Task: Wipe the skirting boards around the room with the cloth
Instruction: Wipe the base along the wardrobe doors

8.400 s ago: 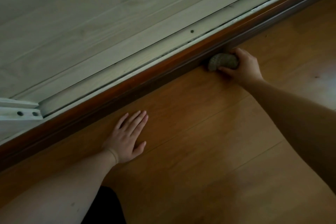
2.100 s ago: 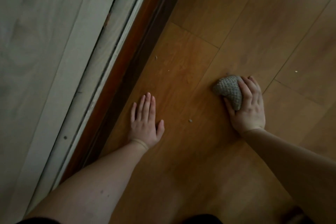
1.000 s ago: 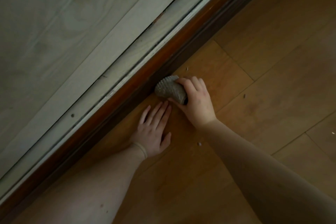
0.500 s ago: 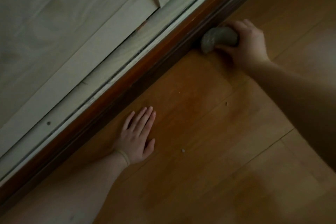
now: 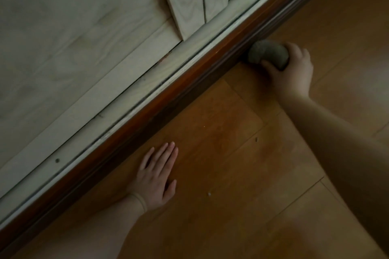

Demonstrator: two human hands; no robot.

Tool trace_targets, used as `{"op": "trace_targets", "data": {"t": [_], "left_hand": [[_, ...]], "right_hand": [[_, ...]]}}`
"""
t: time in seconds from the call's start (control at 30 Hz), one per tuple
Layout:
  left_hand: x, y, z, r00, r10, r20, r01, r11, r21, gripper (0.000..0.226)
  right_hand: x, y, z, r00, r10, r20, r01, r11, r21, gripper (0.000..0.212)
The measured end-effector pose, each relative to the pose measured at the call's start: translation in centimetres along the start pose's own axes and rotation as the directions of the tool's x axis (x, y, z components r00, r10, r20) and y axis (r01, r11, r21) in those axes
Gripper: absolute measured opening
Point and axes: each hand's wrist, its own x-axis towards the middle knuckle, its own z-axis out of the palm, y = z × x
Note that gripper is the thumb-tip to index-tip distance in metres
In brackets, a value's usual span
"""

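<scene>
Right hand (image 5: 291,69) gripping bunched grey cloth (image 5: 266,54), fingers curling round it, pressing it against dark skirting board (image 5: 189,88) where board is meeting floor (image 5: 231,206). Left hand (image 5: 156,176) lying flat on floor just beside skirting board, fingers straight, bracing body. Risk: cloth (small wad) may be touching only lower edge, missing top ledge; crumbs (image 5: 209,194) near skirting board staying behind.

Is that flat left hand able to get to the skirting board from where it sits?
Probably yes. The left hand lies flat on the floor beside the skirting board, with only bare floor between them. The right hand and cloth work farther along, out of its way.
</scene>
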Motion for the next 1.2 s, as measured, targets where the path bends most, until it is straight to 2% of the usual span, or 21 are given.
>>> {"op": "trace_targets", "data": {"t": [0.1, 0.2, 0.33, 0.43, 0.57, 0.7, 0.87, 1.03, 1.2], "left_hand": [[0.1, 0.2, -0.2, 1.000, -0.002, 0.011, 0.002, 1.000, -0.005, 0.079], [0.2, 0.1, -0.2, 1.000, -0.007, 0.012, 0.007, 1.000, -0.001, 0.079], [0.2, 0.2, 0.3, 0.999, -0.032, 0.037, 0.029, 0.997, 0.068, 0.071], [-0.1, 0.4, 0.4, 0.989, -0.068, 0.128, 0.057, 0.994, 0.089, 0.062], [-0.1, 0.1, 0.4, 0.999, -0.029, 0.042, 0.027, 0.998, 0.058, 0.072], [0.1, 0.0, -0.1, 0.999, -0.021, 0.038, 0.022, 1.000, -0.005, 0.082], [0.1, 0.0, 0.2, 1.000, -0.008, 0.030, 0.009, 1.000, -0.030, 0.079], [0.1, -0.1, 0.1, 1.000, -0.006, 0.023, 0.007, 0.999, -0.052, 0.078], [0.1, -0.1, 0.4, 1.000, -0.004, 0.022, 0.005, 0.999, -0.043, 0.077]], "right_hand": [[-6.1, -1.5, 2.5, 0.987, -0.102, 0.126, 0.092, 0.992, 0.084, 0.058], [-12.8, -3.8, 5.4, 0.932, -0.235, 0.275, 0.189, 0.965, 0.183, 0.060], [-18.0, -6.5, 9.0, 0.855, -0.373, 0.359, 0.285, 0.918, 0.275, 0.056], [-19.7, -7.0, 10.6, 0.830, -0.390, 0.399, 0.280, 0.909, 0.308, 0.051], [-18.3, -6.7, 10.4, 0.872, -0.344, 0.348, 0.268, 0.931, 0.248, 0.049], [-13.8, -6.1, 7.9, 0.852, -0.393, 0.344, 0.353, 0.919, 0.175, 0.050], [-6.1, -3.6, 2.8, 0.916, -0.299, 0.265, 0.289, 0.954, 0.077, 0.051], [-0.4, -2.7, -0.9, 0.936, -0.232, 0.266, 0.246, 0.969, -0.019, 0.049], [2.7, -1.9, -3.3, 0.990, -0.083, 0.110, 0.083, 0.997, 0.009, 0.050]]}}
